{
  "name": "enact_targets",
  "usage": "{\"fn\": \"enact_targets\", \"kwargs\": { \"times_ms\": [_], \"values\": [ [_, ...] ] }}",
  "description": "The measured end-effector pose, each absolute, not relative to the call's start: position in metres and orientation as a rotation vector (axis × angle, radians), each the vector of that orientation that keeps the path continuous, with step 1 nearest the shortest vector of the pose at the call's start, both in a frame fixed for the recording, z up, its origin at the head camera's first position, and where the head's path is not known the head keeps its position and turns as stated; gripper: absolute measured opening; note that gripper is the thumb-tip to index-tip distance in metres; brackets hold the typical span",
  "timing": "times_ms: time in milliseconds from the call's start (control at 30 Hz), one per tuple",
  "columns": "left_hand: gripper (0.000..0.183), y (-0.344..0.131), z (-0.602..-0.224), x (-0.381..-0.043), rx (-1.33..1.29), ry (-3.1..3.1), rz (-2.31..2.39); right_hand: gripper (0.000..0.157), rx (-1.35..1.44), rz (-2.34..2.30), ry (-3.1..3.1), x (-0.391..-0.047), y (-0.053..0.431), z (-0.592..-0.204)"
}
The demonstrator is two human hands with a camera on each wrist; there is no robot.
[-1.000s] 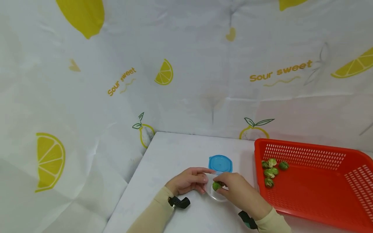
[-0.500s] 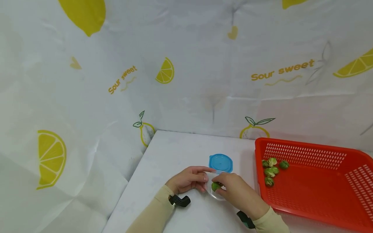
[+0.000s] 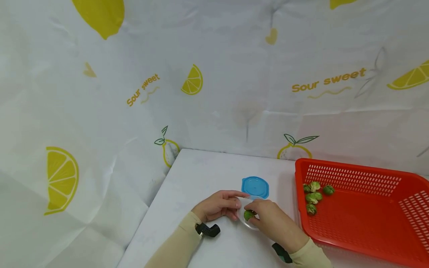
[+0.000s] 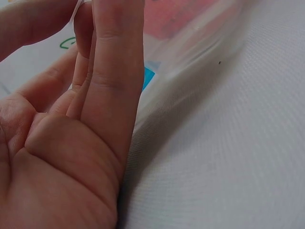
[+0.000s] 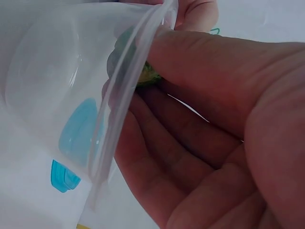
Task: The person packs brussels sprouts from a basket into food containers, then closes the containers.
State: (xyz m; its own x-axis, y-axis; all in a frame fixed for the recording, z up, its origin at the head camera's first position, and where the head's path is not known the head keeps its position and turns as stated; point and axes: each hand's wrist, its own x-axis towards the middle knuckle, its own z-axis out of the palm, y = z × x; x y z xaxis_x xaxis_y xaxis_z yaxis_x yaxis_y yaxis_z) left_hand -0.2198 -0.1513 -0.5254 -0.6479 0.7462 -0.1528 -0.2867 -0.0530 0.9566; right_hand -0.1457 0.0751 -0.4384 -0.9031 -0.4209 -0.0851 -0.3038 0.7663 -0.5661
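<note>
My left hand grips the rim of a small clear plastic container between thumb and fingers. The container is tipped, its mouth turned toward my right hand. Between thumb and fingertips my right hand pinches a green Brussels sprout at the container's mouth. In the right wrist view the fingertips show blurred through the translucent wall, and the sprout is mostly hidden by the thumb and rim. The left wrist view shows the left palm with the fingers raised to the container's edge.
Behind the hands a blue lid lies flat on the white table. To the right stands a red plastic basket, with several Brussels sprouts at its left end. A lemon-print sheet hangs behind the table.
The head view has shifted slightly. Both hands keep nearly the same place, with the sprout still pinched at the container's mouth.
</note>
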Motion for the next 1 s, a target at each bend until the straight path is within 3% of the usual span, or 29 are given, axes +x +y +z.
{"fn": "enact_targets", "kwargs": {
  "times_ms": [600,1000],
  "values": [
    [0.051,-0.144,-0.528,-0.222,0.531,1.456,1.782,0.017,-0.600,-0.819,2.756,-0.143,0.077,-0.444],
    [0.052,-0.151,-0.531,-0.223,0.501,1.485,1.796,0.028,-0.507,-0.774,2.803,-0.136,0.082,-0.415]
  ]
}}
